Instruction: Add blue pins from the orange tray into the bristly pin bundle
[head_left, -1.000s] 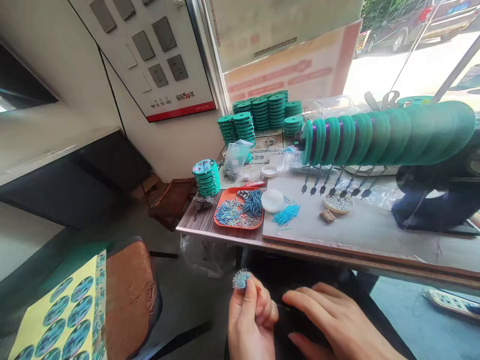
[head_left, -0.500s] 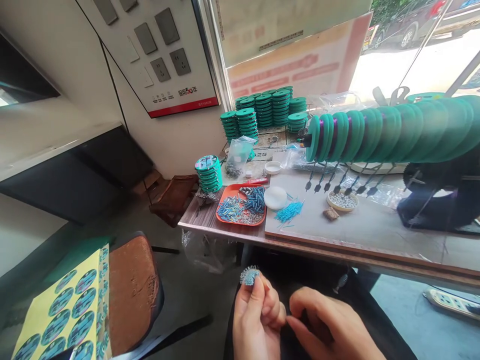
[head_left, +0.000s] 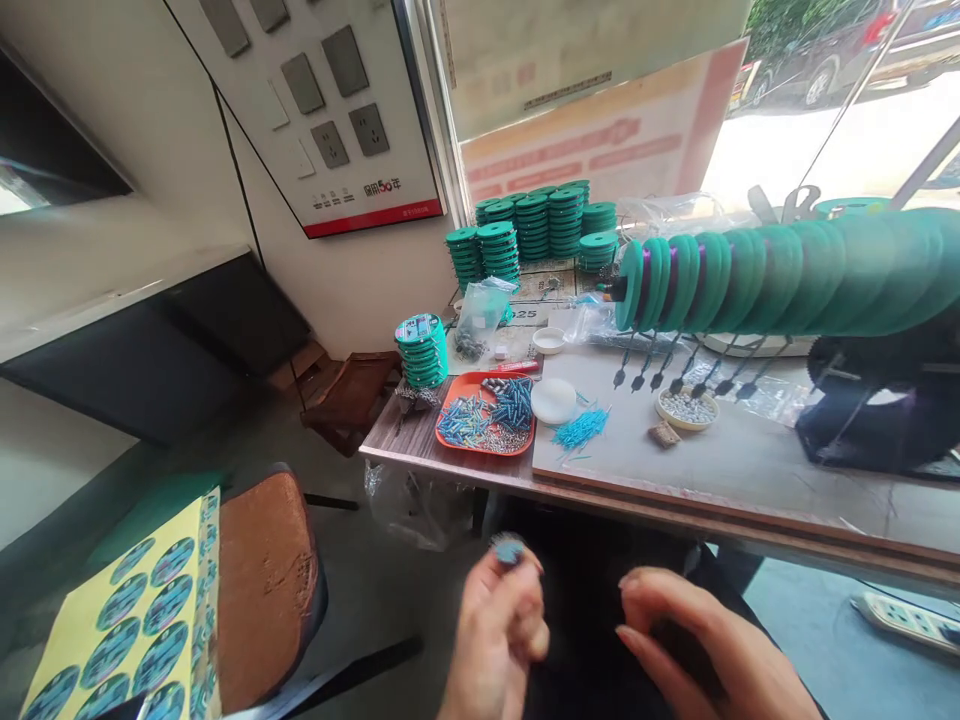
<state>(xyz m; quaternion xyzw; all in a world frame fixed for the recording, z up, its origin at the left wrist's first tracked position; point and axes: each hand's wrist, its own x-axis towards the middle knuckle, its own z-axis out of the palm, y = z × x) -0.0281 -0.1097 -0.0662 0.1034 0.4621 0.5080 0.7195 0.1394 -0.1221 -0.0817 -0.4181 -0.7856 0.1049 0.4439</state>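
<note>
My left hand (head_left: pixel 495 640) is low in the view, below the table edge, blurred by motion. Its fingers are closed round a small bundle of blue and silver pins (head_left: pixel 509 549) that sticks out above the fingertips. My right hand (head_left: pixel 697 650) is beside it to the right, over my dark lap, fingers curled loosely; nothing shows in it. An orange tray (head_left: pixel 450 400) of the same blue and silver pins lies on the table above the hands.
On the table (head_left: pixel 720 470) are stacks of green spools (head_left: pixel 536 230), one labelled stack (head_left: pixel 421 350), a row of green spools on a rod (head_left: pixel 765 275), a white lid (head_left: pixel 553 400), loose blue tubes (head_left: pixel 579 428), a bowl of beads (head_left: pixel 683 408). A sticker sheet (head_left: pixel 124 630) and brown stool (head_left: pixel 262 580) stand left.
The left hand has moved slightly right and tilted, smearing with motion. The right hand has drawn away from the left, to the right, and its fingers have curled.
</note>
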